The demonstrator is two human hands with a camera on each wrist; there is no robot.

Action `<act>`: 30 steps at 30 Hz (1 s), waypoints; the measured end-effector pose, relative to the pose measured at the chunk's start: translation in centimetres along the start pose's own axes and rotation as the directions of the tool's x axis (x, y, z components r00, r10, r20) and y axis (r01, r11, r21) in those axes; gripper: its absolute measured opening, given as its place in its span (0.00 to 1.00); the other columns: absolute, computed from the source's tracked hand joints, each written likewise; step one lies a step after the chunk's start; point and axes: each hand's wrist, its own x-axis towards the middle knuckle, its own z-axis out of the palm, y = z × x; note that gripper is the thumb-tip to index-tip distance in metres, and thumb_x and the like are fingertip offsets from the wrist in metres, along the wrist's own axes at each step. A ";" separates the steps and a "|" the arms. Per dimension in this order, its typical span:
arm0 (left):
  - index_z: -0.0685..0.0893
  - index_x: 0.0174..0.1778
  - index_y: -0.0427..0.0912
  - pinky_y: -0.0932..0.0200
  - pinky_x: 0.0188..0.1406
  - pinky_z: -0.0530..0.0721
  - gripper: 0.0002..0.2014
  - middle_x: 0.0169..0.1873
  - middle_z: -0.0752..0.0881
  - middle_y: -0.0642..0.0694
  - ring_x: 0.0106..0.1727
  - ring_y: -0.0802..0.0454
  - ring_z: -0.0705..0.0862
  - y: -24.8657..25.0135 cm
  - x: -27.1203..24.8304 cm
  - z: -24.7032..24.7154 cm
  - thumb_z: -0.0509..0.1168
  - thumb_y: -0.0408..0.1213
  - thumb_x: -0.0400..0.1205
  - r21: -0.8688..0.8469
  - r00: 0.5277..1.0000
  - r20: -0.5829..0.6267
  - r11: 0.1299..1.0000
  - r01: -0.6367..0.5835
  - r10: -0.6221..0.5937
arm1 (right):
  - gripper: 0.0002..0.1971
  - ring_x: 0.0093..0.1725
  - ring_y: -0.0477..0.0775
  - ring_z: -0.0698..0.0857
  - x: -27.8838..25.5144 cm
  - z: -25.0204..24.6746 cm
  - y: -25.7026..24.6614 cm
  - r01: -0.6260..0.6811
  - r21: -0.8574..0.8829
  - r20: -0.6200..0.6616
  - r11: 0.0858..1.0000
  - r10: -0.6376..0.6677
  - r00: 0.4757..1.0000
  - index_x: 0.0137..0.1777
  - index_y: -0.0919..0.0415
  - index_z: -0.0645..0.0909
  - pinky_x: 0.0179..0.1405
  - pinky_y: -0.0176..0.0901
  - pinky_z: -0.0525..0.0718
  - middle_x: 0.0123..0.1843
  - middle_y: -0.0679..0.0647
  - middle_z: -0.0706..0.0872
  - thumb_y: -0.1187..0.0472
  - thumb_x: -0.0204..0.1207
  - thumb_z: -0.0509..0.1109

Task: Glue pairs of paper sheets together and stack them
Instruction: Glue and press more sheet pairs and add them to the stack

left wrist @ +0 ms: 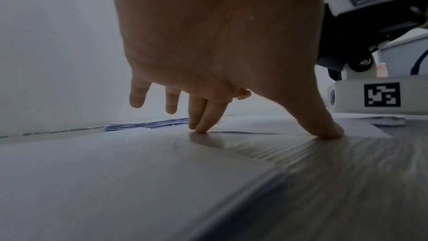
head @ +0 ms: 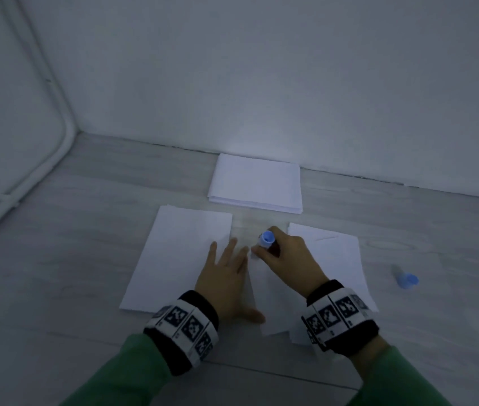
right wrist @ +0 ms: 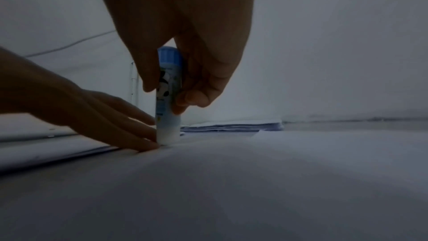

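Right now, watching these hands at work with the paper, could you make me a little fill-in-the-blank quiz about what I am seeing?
1. The right hand grips a glue stick held ____ with its tip on the paper.
2. The left hand presses the sheet with ____ fingers.
3. The loose blue cap lies on the floor to the ____ of the hands.
4. The far paper stack lies against the ____.

Missing words: upright; straight; right; wall

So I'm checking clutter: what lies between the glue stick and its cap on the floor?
The right paper pile lies between glue stick and cap, then bare floor, seen from the head view.
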 end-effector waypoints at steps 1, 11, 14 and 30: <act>0.38 0.82 0.38 0.34 0.76 0.28 0.63 0.83 0.41 0.48 0.82 0.43 0.33 0.0 0.1 0.0 0.58 0.78 0.65 0.000 1.000 0.000 1.000 -0.003 0.003 | 0.12 0.28 0.45 0.74 0.1 0.2 0.1 0.005 -0.025 0.022 1.000 -0.004 1.000 0.41 0.62 0.73 0.29 0.27 0.70 0.28 0.45 0.74 0.56 0.77 0.71; 0.44 0.82 0.37 0.28 0.68 0.22 0.65 0.83 0.43 0.40 0.81 0.36 0.32 0.7 0.3 -0.4 0.58 0.80 0.61 0.148 0.997 0.074 0.989 -0.019 0.008 | 0.10 0.34 0.49 0.76 -2.0 0.0 0.0 0.107 -0.112 0.164 0.988 -0.088 0.983 0.41 0.59 0.71 0.33 0.26 0.68 0.34 0.51 0.77 0.56 0.79 0.67; 0.46 0.83 0.38 0.27 0.67 0.23 0.65 0.82 0.43 0.37 0.80 0.34 0.32 1.0 0.5 -0.5 0.58 0.81 0.61 0.179 0.994 0.106 0.984 -0.022 0.003 | 0.10 0.36 0.50 0.77 -3.8 -0.2 -0.1 0.137 -0.123 0.201 0.983 -0.110 0.973 0.44 0.61 0.75 0.37 0.32 0.70 0.37 0.53 0.79 0.54 0.80 0.67; 0.33 0.80 0.34 0.27 0.72 0.28 0.71 0.82 0.40 0.36 0.80 0.33 0.31 0.9 0.7 -0.2 0.64 0.78 0.58 0.113 0.989 0.150 0.994 -0.009 -0.008 | 0.10 0.30 0.43 0.78 -8.8 -2.4 0.5 0.053 0.151 0.106 0.987 -0.070 0.992 0.42 0.66 0.80 0.32 0.33 0.76 0.33 0.53 0.82 0.59 0.75 0.71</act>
